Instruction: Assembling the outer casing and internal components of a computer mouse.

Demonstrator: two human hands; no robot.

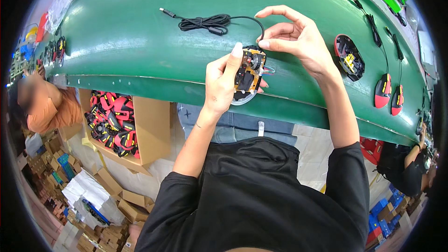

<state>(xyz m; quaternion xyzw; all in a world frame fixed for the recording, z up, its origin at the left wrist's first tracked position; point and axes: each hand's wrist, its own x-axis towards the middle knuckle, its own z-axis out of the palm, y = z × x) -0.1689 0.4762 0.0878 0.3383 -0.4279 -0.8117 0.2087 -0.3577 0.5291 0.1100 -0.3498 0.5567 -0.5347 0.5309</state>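
Holding one opened mouse point(245, 79) — left hand point(221, 82), one cable point(205, 21) — at right hand point(306, 44)

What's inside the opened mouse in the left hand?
A circuit board, a dark scroll wheel and thin wires emerging right. The left hand covers the left edge; anything beneath the board is hidden.

The 2 bare forearms emerge from loose black fabric sleeves point(347, 177) that end near the elbows. The left forearm point(192, 144) slants up and inward to a nearly straight wrist; the left hand point(220, 81) closes in a grip, its long-nailed thumb point(234, 60) pointing upward. The right forearm point(343, 107) rises and leans left; the right hand point(305, 39) pinches between thumb and a curled finger, the index finger point(282, 10) arched apart above them
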